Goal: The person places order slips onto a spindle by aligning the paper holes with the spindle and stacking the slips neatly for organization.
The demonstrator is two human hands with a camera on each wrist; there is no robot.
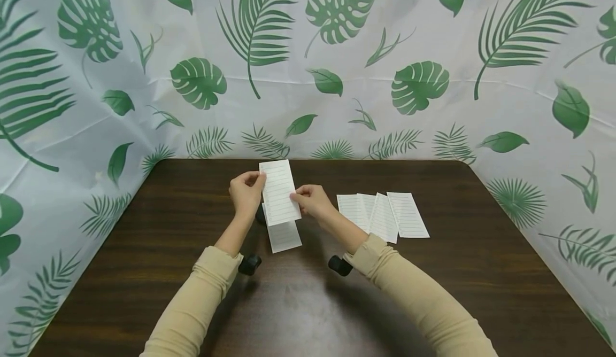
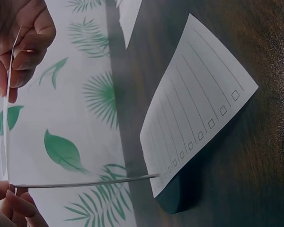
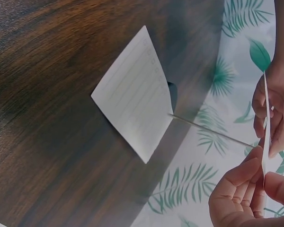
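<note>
My left hand (image 1: 246, 194) pinches a white lined paper slip (image 1: 280, 191) by its left edge, up near a corner. My right hand (image 1: 315, 203) pinches the same slip by its right edge, lower down. The slip is raised over the table and shows edge-on in both wrist views. Under it, a second lined slip (image 2: 199, 106) with small checkboxes slants over a black base (image 2: 173, 196). A thin metal rod (image 2: 85, 183), like a paper spike, runs from the edge of that lower slip up to the held one.
Several more lined slips (image 1: 408, 215) lie overlapping on the dark wooden table (image 1: 462, 293), right of my right forearm. A white leaf-patterned curtain (image 1: 284, 87) stands behind the table's far edge. Black wrist fittings (image 1: 340, 265) hang under both cuffs.
</note>
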